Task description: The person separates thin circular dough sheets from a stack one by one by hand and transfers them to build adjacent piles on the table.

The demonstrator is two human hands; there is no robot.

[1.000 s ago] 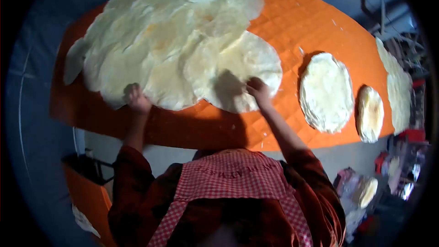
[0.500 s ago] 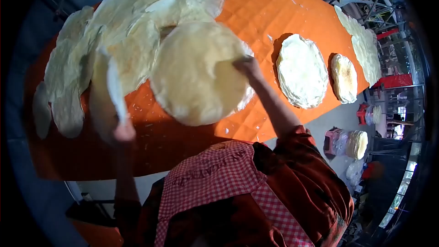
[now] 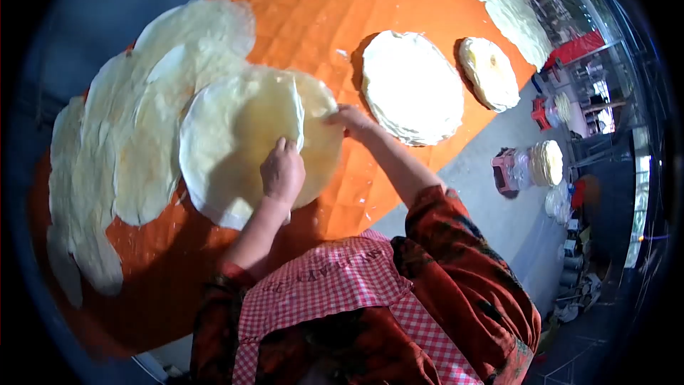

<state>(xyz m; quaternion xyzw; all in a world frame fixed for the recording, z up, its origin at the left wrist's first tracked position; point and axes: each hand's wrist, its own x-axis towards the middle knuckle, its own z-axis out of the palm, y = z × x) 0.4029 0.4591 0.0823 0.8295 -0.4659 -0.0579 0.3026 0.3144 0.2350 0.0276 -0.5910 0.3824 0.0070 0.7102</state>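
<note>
Near the middle of the orange cloth, my left hand (image 3: pixel 283 172) is closed on the right edge of a large, thin round flatbread (image 3: pixel 214 135). Its white rim curves up past my knuckles. Underneath, extending to the right, shows a browner flatbread (image 3: pixel 320 160). My right hand (image 3: pixel 349 121) pinches that one at its right edge; the fingertips are partly blurred. Both rounds overlap, and my left arm's shadow falls across the upper one. To their left, overlapping flatbread sheets (image 3: pixel 146 150) lie spread out flat.
An orange cloth (image 3: pixel 313 0) covers the table. Right of my hands sit a tall stack of flatbreads (image 3: pixel 413 89) and a smaller stack (image 3: pixel 490 75). More sheets (image 3: pixel 509 18) lie at the far right end. A pink stool (image 3: pixel 506 171) stands on the floor beyond the edge.
My left hand has swung right from the left side, bringing its flatbread over the one at my right hand. The view has shifted, so the stacks appear further left.
</note>
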